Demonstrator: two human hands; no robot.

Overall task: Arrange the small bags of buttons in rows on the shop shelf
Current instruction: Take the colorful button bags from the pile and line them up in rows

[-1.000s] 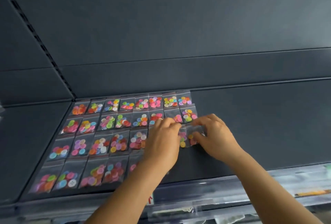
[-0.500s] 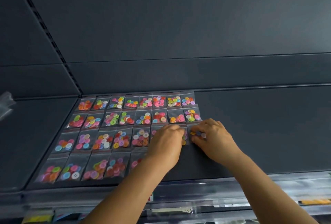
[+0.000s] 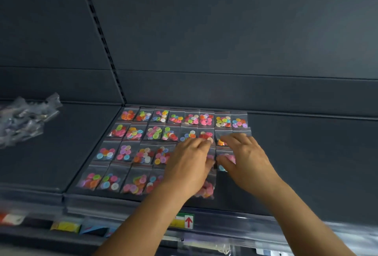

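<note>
Small clear bags of coloured buttons lie in rows on the left part of the dark shop shelf. My left hand rests flat on bags at the right end of the third and fourth rows, fingers straight. Beside it, my right hand holds a bag of pink buttons between thumb and fingers, low on the shelf at the right end of the third row. Both hands hide parts of the bags beneath them.
A loose heap of clear bags lies on the neighbouring shelf panel at far left. Bare dark shelf stretches to the right of the rows. A label with a red arrow sits on the front rail below.
My right hand has brought the bag down onto the shelf at the end of the third row. My left hand has flattened over the neighbouring bags. The view shifted left, showing the heap.
</note>
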